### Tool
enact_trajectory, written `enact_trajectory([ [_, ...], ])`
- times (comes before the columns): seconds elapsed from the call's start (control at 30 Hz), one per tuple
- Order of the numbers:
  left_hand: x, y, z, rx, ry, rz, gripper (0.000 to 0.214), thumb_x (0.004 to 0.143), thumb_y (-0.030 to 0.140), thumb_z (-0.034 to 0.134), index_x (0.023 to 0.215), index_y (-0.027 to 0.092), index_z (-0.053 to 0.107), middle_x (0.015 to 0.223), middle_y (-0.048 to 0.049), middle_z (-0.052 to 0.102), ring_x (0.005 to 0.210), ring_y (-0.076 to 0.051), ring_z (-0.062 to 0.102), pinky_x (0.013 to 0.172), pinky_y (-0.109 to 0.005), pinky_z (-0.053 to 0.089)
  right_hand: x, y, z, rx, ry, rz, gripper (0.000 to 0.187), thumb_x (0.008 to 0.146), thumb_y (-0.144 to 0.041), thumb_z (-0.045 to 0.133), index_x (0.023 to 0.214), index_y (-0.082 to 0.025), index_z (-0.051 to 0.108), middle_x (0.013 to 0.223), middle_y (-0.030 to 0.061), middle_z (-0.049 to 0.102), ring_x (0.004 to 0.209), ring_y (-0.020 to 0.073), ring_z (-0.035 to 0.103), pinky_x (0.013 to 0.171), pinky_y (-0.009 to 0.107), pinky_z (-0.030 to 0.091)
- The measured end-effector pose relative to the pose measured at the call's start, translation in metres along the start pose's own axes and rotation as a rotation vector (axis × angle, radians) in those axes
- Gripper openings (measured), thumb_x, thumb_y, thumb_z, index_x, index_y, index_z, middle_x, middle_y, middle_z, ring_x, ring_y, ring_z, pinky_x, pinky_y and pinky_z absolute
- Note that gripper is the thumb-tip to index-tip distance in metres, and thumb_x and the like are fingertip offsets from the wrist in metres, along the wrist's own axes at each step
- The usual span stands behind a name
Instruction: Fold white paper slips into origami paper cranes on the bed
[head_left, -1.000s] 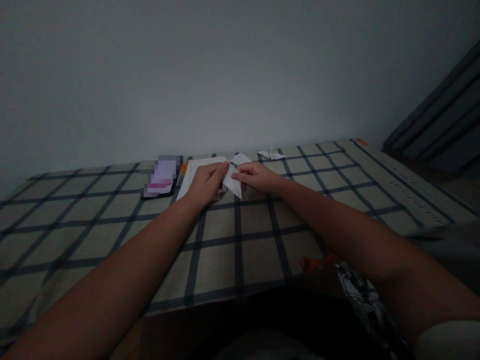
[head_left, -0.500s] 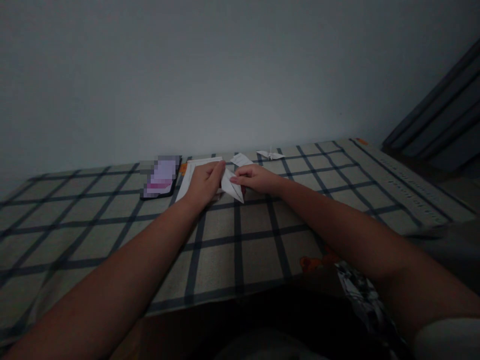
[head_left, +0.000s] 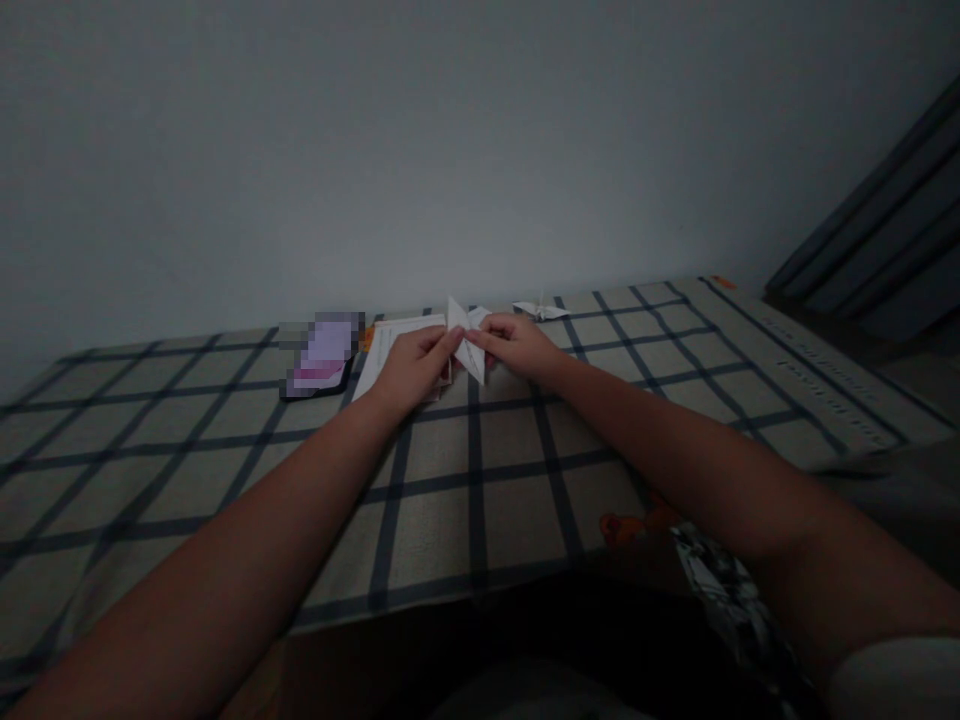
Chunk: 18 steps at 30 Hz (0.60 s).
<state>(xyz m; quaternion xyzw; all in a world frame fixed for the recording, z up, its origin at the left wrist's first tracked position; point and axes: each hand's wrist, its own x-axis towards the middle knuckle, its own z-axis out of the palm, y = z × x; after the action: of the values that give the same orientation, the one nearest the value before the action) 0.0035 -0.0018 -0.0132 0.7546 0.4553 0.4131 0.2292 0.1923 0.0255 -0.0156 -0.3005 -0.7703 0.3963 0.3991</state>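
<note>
A piece of white folded paper (head_left: 471,358), pointed at top and bottom, is held between my two hands above the table. My left hand (head_left: 416,362) pinches its left side with thumb and fingers, over the edge of a stack of paper sheets (head_left: 382,355). From the right, my right hand (head_left: 521,345) grips the same folded paper, thumb on its near face. Just behind my right hand another white paper (head_left: 478,316) shows, partly hidden. A finished-looking paper crane (head_left: 541,311) lies beyond my right hand with its wings spread.
A phone (head_left: 322,355), its screen blurred out, lies left of the sheets. A checked cloth (head_left: 517,500) covers the table, which meets a plain wall (head_left: 480,150) at the back. A dark curtain (head_left: 885,230) hangs at the right.
The folded paper has turned more upright, its upper point now showing above my fingers. My right hand has shifted slightly up and away, and my left hand slightly right; both keep their grip.
</note>
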Motion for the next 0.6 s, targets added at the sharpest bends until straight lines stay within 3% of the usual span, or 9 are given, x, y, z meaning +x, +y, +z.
enact_trajectory([
  [0.23, 0.000, 0.007, 0.002, 0.039, 0.071, 0.024, 0.047, 0.094, 0.052, 0.046, 0.063, 0.018, 0.056, 0.051, 0.0010, 0.053, 0.050, -0.013, 0.051, 0.052, -0.025, 0.037, 0.001, 0.002, 0.001, 0.098, 0.026, -0.018, 0.030, 0.089, -0.044, 0.055, 0.076, -0.017, 0.054, 0.065, -0.0025, 0.054, 0.060, 0.0104, 0.053, 0.060, 0.024, 0.043],
  [0.37, 0.004, 0.001, 0.005, -0.128, 0.186, -0.091, 0.033, 0.082, 0.049, 0.065, 0.091, 0.018, 0.062, 0.062, 0.0015, 0.064, 0.047, -0.012, 0.055, 0.047, -0.023, 0.041, 0.002, 0.004, 0.001, -0.056, 0.208, -0.053, 0.028, 0.084, -0.043, 0.062, 0.075, -0.017, 0.054, 0.071, -0.0009, 0.056, 0.067, 0.0116, 0.052, 0.062, 0.025, 0.042],
  [0.47, 0.006, -0.004, 0.008, -0.245, 0.222, -0.147, 0.042, 0.076, 0.047, 0.073, 0.103, 0.017, 0.063, 0.074, -0.0029, 0.070, 0.055, -0.014, 0.064, 0.049, -0.023, 0.048, 0.001, 0.002, -0.001, -0.192, 0.292, -0.110, 0.027, 0.083, -0.041, 0.065, 0.077, -0.017, 0.055, 0.076, 0.0008, 0.058, 0.071, 0.0126, 0.052, 0.065, 0.026, 0.041],
  [0.6, 0.007, -0.004, 0.011, -0.390, 0.210, -0.145, 0.043, 0.077, 0.048, 0.072, 0.104, 0.015, 0.067, 0.090, -0.0077, 0.072, 0.075, -0.018, 0.069, 0.065, -0.029, 0.057, 0.000, 0.000, -0.001, -0.260, 0.230, -0.218, 0.027, 0.081, -0.041, 0.069, 0.078, -0.017, 0.056, 0.081, 0.0027, 0.058, 0.077, 0.0145, 0.053, 0.069, 0.027, 0.042],
])
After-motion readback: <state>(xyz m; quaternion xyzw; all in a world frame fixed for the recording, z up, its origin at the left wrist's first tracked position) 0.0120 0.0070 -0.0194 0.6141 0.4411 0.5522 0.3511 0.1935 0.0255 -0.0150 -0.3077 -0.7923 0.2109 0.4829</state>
